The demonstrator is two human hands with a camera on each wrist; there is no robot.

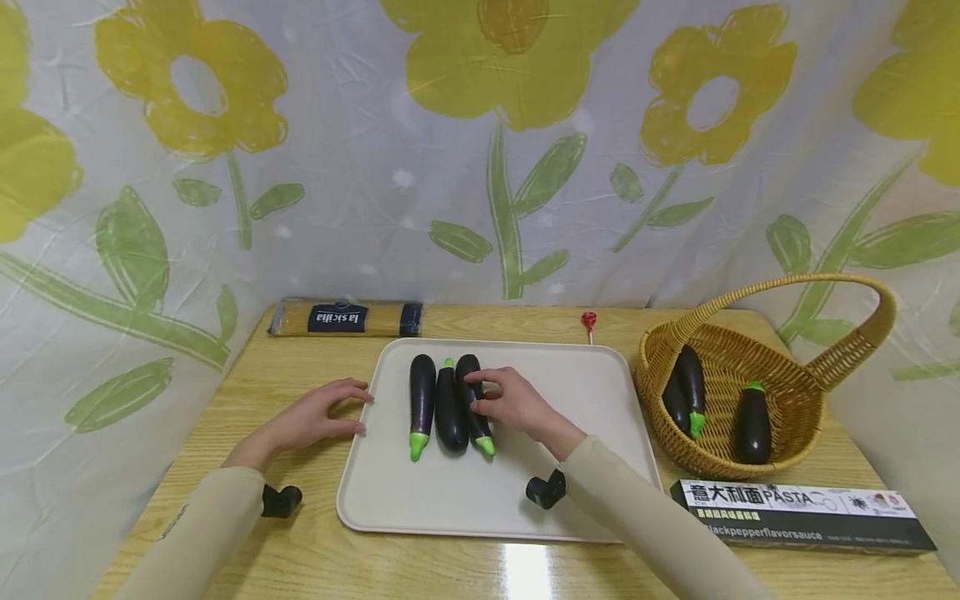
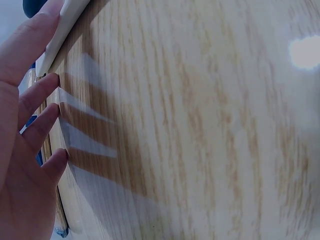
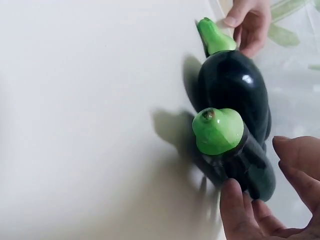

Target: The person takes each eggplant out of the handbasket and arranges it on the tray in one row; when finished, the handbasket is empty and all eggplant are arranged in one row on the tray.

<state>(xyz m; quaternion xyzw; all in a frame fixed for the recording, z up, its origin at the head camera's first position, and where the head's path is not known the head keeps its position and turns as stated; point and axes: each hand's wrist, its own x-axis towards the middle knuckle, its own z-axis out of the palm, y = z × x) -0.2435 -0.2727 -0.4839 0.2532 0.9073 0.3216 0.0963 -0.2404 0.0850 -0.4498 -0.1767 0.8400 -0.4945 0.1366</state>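
Three eggplants lie side by side on a white tray (image 1: 577, 500): a left one (image 1: 422, 400), a middle one (image 1: 450, 412) with its green end pointing away, and a right one (image 1: 477, 423) with its green end toward me. My right hand (image 1: 517, 404) holds the right eggplant from above, thumb and fingers about its dark body. In the right wrist view, its green cap (image 3: 218, 131) faces the camera. My left hand (image 1: 322, 417) rests at the tray's left edge, fingers spread; the left wrist view shows its fingers (image 2: 42, 120) apart, holding nothing.
A wicker basket (image 1: 795, 450) at the right contains several eggplants. Before it lies a black-and-white pasta box (image 1: 802, 517). Behind the tray are a packet of spaghetti (image 1: 345, 318) and a red lollipop (image 1: 588, 321). A flowered curtain (image 1: 360, 208) hangs behind the wooden table (image 1: 450, 575).
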